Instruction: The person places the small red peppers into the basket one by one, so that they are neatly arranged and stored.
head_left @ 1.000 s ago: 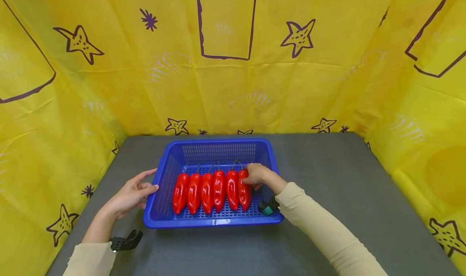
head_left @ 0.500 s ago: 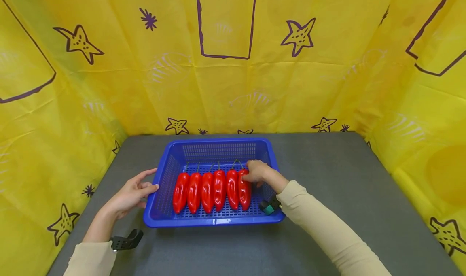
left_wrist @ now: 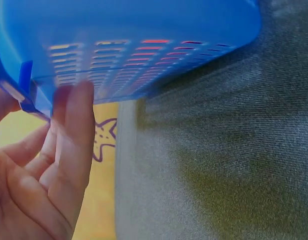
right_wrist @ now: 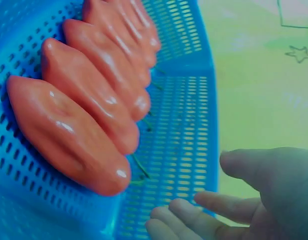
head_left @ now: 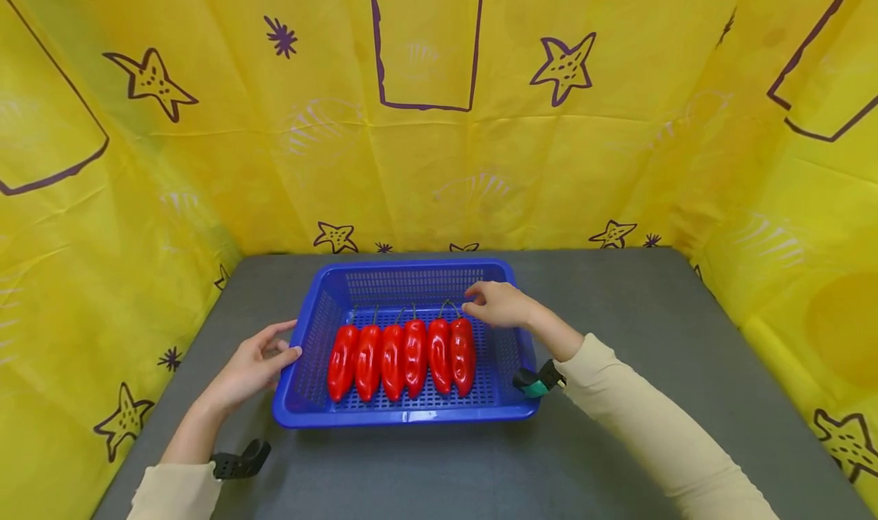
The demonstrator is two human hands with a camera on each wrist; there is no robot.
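Several glossy red peppers [head_left: 392,361] with thin green stems lie side by side in a row inside a blue plastic basket [head_left: 408,418]. My left hand [head_left: 250,364] holds the basket's left rim, thumb over the edge; the left wrist view shows its fingers [left_wrist: 76,135] against the slotted outer wall. Above the basket's right back part, my right hand [head_left: 503,305] is raised with loosely bent fingers and nothing in them. It is just right of the stem of the rightmost pepper [head_left: 463,356]. In the right wrist view that nearest pepper [right_wrist: 69,135] lies apart from the fingers.
The basket stands on a dark grey tabletop [head_left: 610,337]. Behind and on both sides hangs a yellow cloth [head_left: 425,169] printed with starfish. Each wrist wears a black strap [head_left: 240,460].
My right hand has let go of the rightmost pepper and moved up, back and to the right. The left hand stays at the rim, and the peppers lie as before.
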